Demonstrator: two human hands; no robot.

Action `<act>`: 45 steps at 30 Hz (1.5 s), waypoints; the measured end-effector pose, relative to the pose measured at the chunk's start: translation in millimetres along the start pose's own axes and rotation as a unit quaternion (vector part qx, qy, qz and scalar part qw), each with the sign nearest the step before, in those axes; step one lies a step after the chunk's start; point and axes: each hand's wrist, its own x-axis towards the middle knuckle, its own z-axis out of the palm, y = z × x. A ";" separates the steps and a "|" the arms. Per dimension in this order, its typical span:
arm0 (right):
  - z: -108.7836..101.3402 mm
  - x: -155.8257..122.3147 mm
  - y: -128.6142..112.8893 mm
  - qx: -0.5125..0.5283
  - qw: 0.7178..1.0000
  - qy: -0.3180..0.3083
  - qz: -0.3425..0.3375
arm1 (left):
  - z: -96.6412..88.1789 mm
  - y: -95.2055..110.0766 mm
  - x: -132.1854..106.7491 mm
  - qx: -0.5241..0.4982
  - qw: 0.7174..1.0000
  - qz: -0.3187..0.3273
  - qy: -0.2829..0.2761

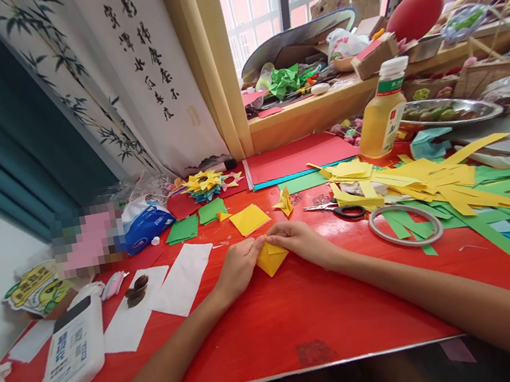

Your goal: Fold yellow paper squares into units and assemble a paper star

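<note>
A small folded yellow paper piece (pixel 271 259) lies on the red table (pixel 279 325) between my two hands. My left hand (pixel 239 266) pinches its upper left edge with fingers closed. My right hand (pixel 299 240) presses and pinches its upper right edge, fingers curled together. Just beyond lie a flat yellow paper square (pixel 250 219) and a small folded yellow figure (pixel 285 202). Black-handled scissors (pixel 337 209) rest to the right of my right hand.
Yellow, green and blue paper strips (pixel 463 194) pile at the right with a tape ring (pixel 406 225). An orange juice bottle (pixel 382 116), red paper sheets (pixel 298 155), green squares (pixel 191 223), white paper slips (pixel 182 279) and a wipes pack (pixel 73 351) lie around. The windowsill is cluttered.
</note>
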 end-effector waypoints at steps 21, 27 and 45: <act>-0.7 -0.5 -4.4 0.000 1.000 0.012 0.009 | -1.5 4.7 1.2 0.022 0.999 0.039 0.015; -1.6 -0.5 -2.3 -0.014 1.000 0.024 -0.003 | -0.6 0.2 3.1 0.008 0.998 0.055 -0.005; -4.6 2.2 1.4 0.065 0.995 0.074 -0.003 | -1.1 -0.3 6.6 -0.272 0.961 -0.006 -0.042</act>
